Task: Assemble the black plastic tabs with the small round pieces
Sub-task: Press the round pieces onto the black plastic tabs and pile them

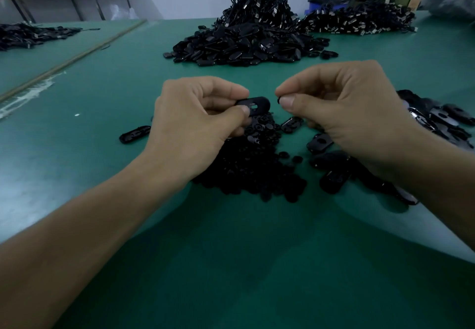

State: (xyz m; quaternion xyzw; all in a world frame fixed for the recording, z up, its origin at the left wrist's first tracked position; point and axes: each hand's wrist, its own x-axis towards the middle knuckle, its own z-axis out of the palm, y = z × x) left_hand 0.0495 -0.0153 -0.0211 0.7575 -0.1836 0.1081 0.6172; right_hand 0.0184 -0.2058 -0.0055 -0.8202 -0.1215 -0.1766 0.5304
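Left hand (198,120) pinches one black tab (253,104) between thumb and index, held above the counter (102,102) with its slotted end poking out to the right. Right hand (347,112) pinches a small round piece (279,99) at its fingertips, just beside the tab's free end and not touching it yet.

To do this step well, we'd:
- keep the tab level and grip it well back, so the left thumb stays off the slot
- bring the round piece square onto the opening, then press; a tilted entry will likely jam
- check the piece's orientation first. It is mostly hidden behind the fingertips, so we can't tell which face leads

Around us:
- heap of round pieces (252,172) directly under the hands, near centre
- loose tabs (437,120) near right, one stray tab (135,134) left
- big tab pile (244,48) far centre, cable bundles (257,4) behind it and more to the far right

Nothing sits between the two parts. Our guess at the main risk is that a dropped piece vanishes into the heap below. Black on black in dim light also makes the slot hard to read.
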